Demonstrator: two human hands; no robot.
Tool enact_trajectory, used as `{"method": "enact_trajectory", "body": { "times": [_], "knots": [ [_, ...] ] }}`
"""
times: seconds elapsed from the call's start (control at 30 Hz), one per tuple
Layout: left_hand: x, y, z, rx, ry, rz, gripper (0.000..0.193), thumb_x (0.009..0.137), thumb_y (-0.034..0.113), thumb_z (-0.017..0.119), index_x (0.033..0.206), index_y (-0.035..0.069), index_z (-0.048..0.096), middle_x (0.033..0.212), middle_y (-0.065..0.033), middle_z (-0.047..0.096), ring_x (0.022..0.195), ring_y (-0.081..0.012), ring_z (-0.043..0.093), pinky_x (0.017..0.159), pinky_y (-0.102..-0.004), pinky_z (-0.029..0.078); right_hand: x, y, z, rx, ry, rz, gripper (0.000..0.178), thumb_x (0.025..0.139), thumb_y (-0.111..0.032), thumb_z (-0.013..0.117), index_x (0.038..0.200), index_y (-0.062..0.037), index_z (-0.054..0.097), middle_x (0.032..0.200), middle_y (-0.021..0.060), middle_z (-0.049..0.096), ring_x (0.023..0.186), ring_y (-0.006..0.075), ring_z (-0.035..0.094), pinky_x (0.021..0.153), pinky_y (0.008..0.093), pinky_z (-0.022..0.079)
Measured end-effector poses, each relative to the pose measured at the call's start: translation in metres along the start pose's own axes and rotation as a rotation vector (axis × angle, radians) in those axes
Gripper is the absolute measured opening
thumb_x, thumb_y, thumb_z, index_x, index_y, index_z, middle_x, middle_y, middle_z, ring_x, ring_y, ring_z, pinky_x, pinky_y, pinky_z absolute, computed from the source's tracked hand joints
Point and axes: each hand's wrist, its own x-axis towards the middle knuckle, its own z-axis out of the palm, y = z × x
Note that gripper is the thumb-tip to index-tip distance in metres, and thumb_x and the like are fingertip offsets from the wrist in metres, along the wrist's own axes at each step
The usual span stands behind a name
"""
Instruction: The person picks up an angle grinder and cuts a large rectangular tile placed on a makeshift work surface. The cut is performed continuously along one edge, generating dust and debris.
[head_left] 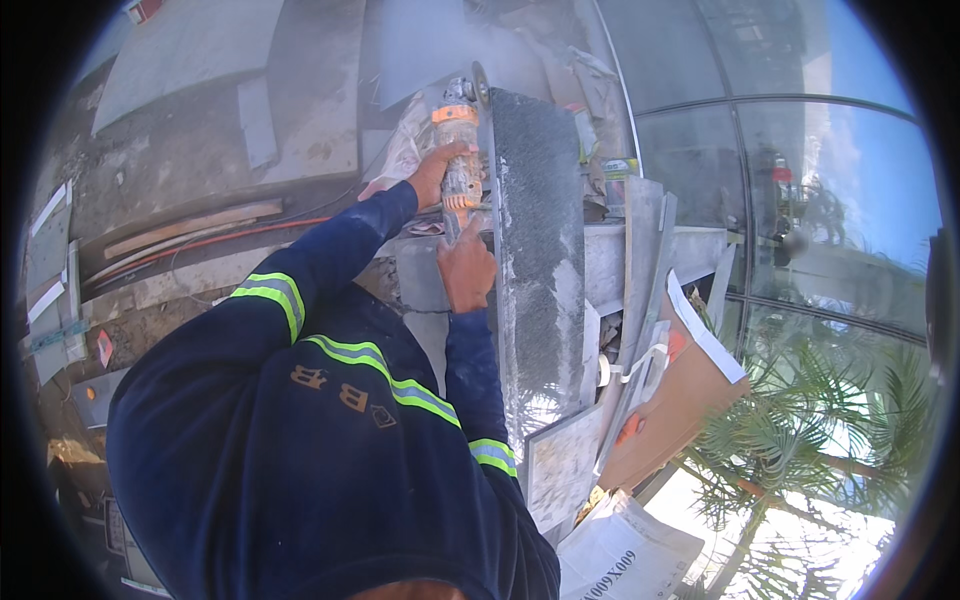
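Observation:
An orange, dust-covered angle grinder point(461, 165) is held in both my hands. My left hand point(436, 174) is closed round the front of its body. My right hand point(467, 268) grips the narrower rear end. At the grinder's far end, its cutting disc point(481, 86) stands on edge by the far left corner of a long dark grey stone slab point(540, 230). Whether the disc touches the stone, I cannot tell. Pale dust lies along the slab's left edge and on parts of its face, and haze hangs beyond the disc.
Glass panels point(690, 150) rise on the right, with palm leaves point(800, 420) below. Beside the slab lean stone strips point(640, 250) and a brown cardboard sheet point(660, 410). Wooden planks point(190, 225) and an orange cable point(270, 227) lie on the left. Large flat sheets point(190, 70) cover ground farther off.

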Motion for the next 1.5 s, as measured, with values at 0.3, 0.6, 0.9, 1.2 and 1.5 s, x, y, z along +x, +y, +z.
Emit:
{"method": "enact_trajectory", "body": {
  "times": [0.3, 0.6, 0.9, 1.2, 1.5],
  "knots": [
    [-0.015, -0.005, 0.004, -0.003, -0.009, -0.010, 0.035, 0.083, 0.024, 0.074, 0.108, 0.004, 0.060, 0.091, -0.0155, 0.069, 0.079, -0.0270, 0.072, 0.066, -0.0444, 0.061, -0.011, 0.006, 0.007, -0.017, 0.033, -0.047, 0.085, 0.085, -0.030, 0.073, 0.147, 0.0095, 0.030, 0.091, 0.0220, 0.071, 0.077, 0.0387, 0.071, 0.068, 0.0479, 0.056],
    [-0.015, -0.007, 0.003, 0.003, 0.002, -0.008, 0.034, 0.084, 0.023, 0.073, 0.109, 0.003, 0.060, 0.090, -0.0152, 0.069, 0.078, -0.0275, 0.072, 0.066, -0.0446, 0.061, -0.013, 0.006, 0.004, 0.002, 0.005, -0.003, 0.085, 0.084, -0.034, 0.075, 0.145, 0.0079, 0.034, 0.093, 0.0252, 0.071, 0.081, 0.0417, 0.071, 0.069, 0.0487, 0.056],
    [-0.014, -0.005, 0.003, -0.006, -0.010, -0.020, 0.033, 0.084, 0.023, 0.074, 0.107, 0.004, 0.059, 0.088, -0.0140, 0.069, 0.077, -0.0270, 0.072, 0.066, -0.0442, 0.061, -0.010, 0.007, 0.008, -0.031, 0.018, -0.031, 0.088, 0.085, -0.031, 0.074, 0.148, 0.0094, 0.029, 0.090, 0.0214, 0.071, 0.075, 0.0388, 0.071, 0.066, 0.0469, 0.056],
    [-0.006, -0.003, 0.001, 0.006, -0.012, -0.033, 0.035, 0.084, 0.025, 0.073, 0.107, 0.004, 0.059, 0.092, -0.0143, 0.068, 0.082, -0.0269, 0.072, 0.071, -0.0445, 0.061, -0.004, 0.005, 0.007, -0.014, 0.037, -0.028, 0.080, 0.084, -0.030, 0.075, 0.143, 0.0085, 0.036, 0.090, 0.0215, 0.072, 0.077, 0.0379, 0.072, 0.066, 0.0470, 0.057],
    [0.004, -0.002, -0.004, 0.028, -0.031, 0.002, 0.036, 0.085, 0.026, 0.071, 0.109, 0.003, 0.059, 0.094, -0.0161, 0.069, 0.081, -0.0288, 0.072, 0.069, -0.0458, 0.062, 0.002, 0.006, 0.009, -0.007, 0.051, -0.039, 0.080, 0.084, -0.030, 0.075, 0.143, 0.0076, 0.036, 0.089, 0.0212, 0.072, 0.076, 0.0385, 0.072, 0.067, 0.0477, 0.056]
  ]
}}
